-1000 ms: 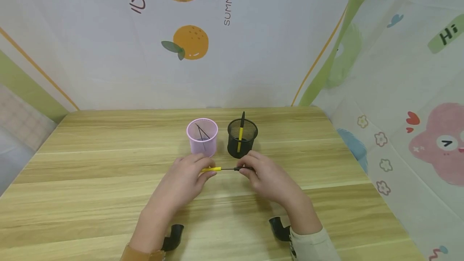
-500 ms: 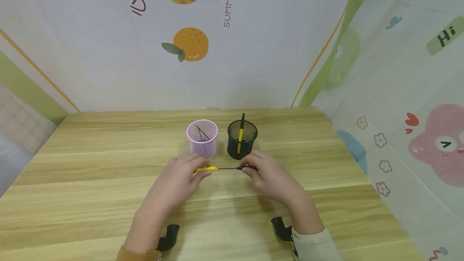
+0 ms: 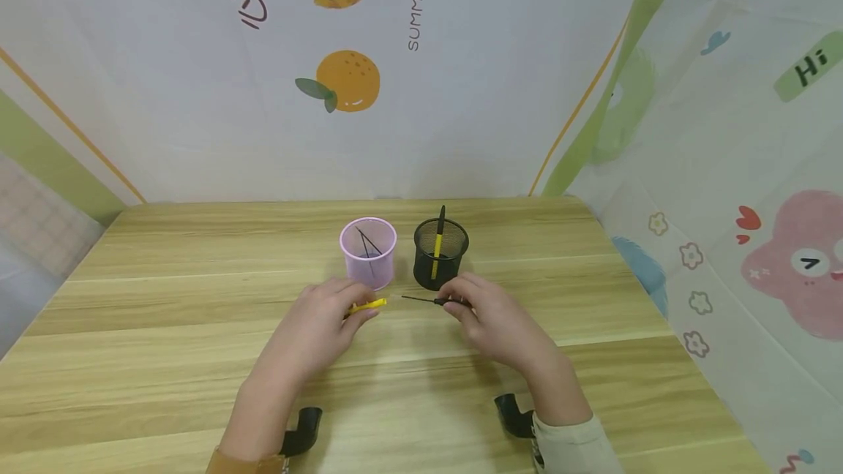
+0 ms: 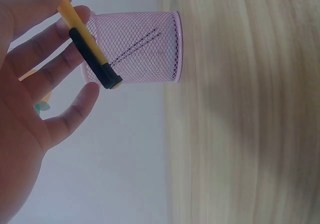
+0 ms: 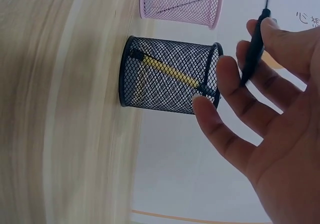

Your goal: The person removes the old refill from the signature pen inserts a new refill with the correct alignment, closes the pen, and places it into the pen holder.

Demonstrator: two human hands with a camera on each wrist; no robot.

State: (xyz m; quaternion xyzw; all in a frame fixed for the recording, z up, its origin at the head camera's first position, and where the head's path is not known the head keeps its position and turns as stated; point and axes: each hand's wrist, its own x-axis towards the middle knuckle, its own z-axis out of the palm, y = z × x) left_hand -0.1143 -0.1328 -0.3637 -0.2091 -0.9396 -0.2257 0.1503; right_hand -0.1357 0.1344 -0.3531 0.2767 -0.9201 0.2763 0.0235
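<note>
My left hand (image 3: 326, 313) pinches the yellow barrel (image 3: 369, 306) of a pen. A black clip (image 4: 92, 56) runs along this barrel in the left wrist view. To the right, my right hand (image 3: 490, 317) pinches the pen's black front section (image 5: 255, 49) between thumb and fingers. A thin dark refill (image 3: 418, 298) sticks out of that section toward the left. A small gap parts the refill's end from the barrel. Both hands are above the table in front of two mesh cups; the other fingers of each are loosely bent.
A pink mesh cup (image 3: 369, 273) holds thin black rods (image 3: 370, 242) like refills. Right of it, a black mesh cup (image 3: 428, 269) holds a yellow and black pen (image 3: 437, 240). Both stand on the wooden table (image 3: 165, 298), before a printed cloth (image 3: 474, 108).
The yellow barrel has moved left, off the refill, which first joined the two parts. The refill's free end now shows, tilted slightly up. The right hand has shifted only slightly right.
</note>
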